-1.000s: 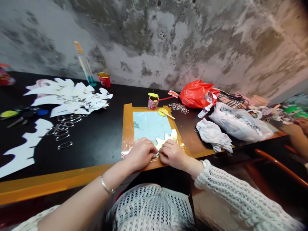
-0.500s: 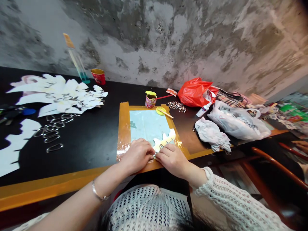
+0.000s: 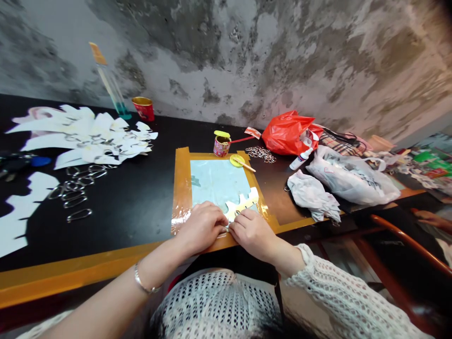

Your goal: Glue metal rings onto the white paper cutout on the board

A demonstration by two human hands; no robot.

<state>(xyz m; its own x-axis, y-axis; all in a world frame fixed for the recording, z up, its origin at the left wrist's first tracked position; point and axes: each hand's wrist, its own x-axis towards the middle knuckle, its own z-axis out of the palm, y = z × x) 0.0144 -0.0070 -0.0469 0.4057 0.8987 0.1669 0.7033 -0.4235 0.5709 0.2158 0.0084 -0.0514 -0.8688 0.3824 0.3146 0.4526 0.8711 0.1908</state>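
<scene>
A white and pale yellow cut piece with a notched edge (image 3: 247, 201) lies on the light blue sheet (image 3: 219, 181), which is taped down at the front of the table. A small metal ring shows on the piece. My left hand (image 3: 205, 222) is closed at the piece's near left end, fingertips pressed together. Close beside it, my right hand (image 3: 252, 231) is closed on the piece's lower edge. The fingertips hide the end of the piece between them. Beyond the hands are a yellow lid (image 3: 237, 160) with a wooden stick and a small open tin (image 3: 221, 146).
At left lie a pile of white cut pieces (image 3: 76, 136), metal rings (image 3: 74, 193) and a larger white piece (image 3: 26, 207). A red cup (image 3: 143, 109) stands behind. Right: red bag (image 3: 289, 134), glue bottle (image 3: 300, 159), white plastic bag (image 3: 349, 176), crumpled cloth (image 3: 312, 193). A person's hand (image 3: 431, 219) shows far right.
The view has shifted slightly. My hands stay at the piece with hardly any movement. At the far right, the other person's hand has moved a little to the left.
</scene>
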